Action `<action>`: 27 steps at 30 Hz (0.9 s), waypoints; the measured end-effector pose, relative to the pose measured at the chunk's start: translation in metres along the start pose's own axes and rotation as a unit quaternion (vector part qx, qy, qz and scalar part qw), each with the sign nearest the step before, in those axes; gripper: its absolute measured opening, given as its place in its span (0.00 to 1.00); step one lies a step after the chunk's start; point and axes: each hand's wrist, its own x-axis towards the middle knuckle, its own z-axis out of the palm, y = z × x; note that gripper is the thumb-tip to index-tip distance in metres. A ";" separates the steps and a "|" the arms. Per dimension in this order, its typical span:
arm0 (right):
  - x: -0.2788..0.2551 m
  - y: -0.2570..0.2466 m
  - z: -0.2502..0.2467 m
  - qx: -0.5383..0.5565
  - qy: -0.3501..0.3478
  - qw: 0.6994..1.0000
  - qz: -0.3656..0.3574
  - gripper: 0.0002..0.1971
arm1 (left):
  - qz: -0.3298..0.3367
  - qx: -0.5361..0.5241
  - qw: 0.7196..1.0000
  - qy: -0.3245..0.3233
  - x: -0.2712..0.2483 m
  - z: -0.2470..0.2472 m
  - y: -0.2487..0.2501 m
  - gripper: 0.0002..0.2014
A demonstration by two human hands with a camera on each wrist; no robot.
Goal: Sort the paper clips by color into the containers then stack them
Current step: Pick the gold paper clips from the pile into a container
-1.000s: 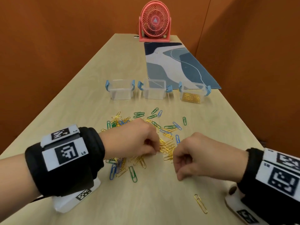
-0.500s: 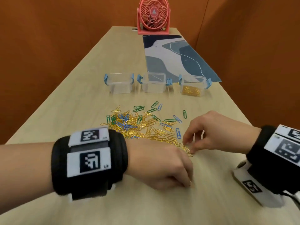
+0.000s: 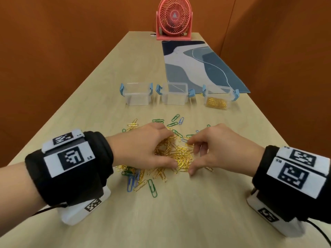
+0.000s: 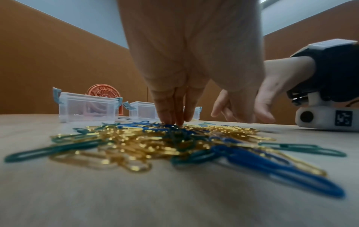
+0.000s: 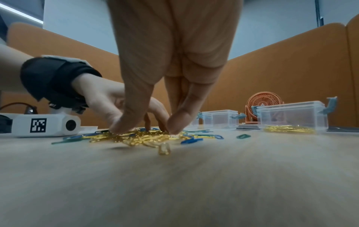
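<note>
I am bringing my left hand [image 3: 143, 149] and right hand [image 3: 220, 149] in from either side of the gold paper clips [image 3: 177, 154], because corralling them into one heap between my fingers should let me lift a bunch at once. My left fingers [image 4: 174, 110] are reaching down nearly straight, tips touching the pile, gripping nothing I can make out. My right thumb and fingers [image 5: 178, 121] are curving down onto the heap with a gap between them, closing on no clip yet, I judge.

Beyond my fingertips three clear containers are standing in a row on the table [image 3: 179, 221]; the right container [image 3: 217, 99] is already holding gold clips, while the middle container [image 3: 174, 95] and left container [image 3: 137, 95] are looking empty. Green and blue clips [image 3: 141, 183] are lying loose under my left wrist and beyond my knuckles.

The head view is showing the whole spread and the row of containers; the wrist views are showing the fingertips actually meeting the pile, which my knuckles hide from above.
</note>
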 end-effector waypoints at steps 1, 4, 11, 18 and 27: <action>0.000 -0.001 0.000 -0.008 0.002 1.000 -0.001 0.36 | 0.000 0.001 1.000 -0.011 -0.002 0.000 0.000 0.42; -0.001 -0.004 0.002 -0.051 -0.021 0.998 -0.016 0.40 | 0.003 -0.004 1.000 -0.011 -0.006 -0.003 -0.004 0.44; 0.007 0.001 0.009 -0.065 -0.006 0.998 -0.003 0.20 | -0.045 -0.013 0.996 0.077 -0.016 -0.006 -0.033 0.14; 0.009 0.001 0.008 -0.010 0.024 0.999 -0.033 0.14 | 0.024 -0.080 0.995 0.052 -0.019 -0.007 -0.022 0.09; 0.009 -0.005 0.009 0.002 -0.006 0.999 -0.040 0.20 | 0.001 -0.073 0.997 0.011 -0.013 -0.001 -0.018 0.05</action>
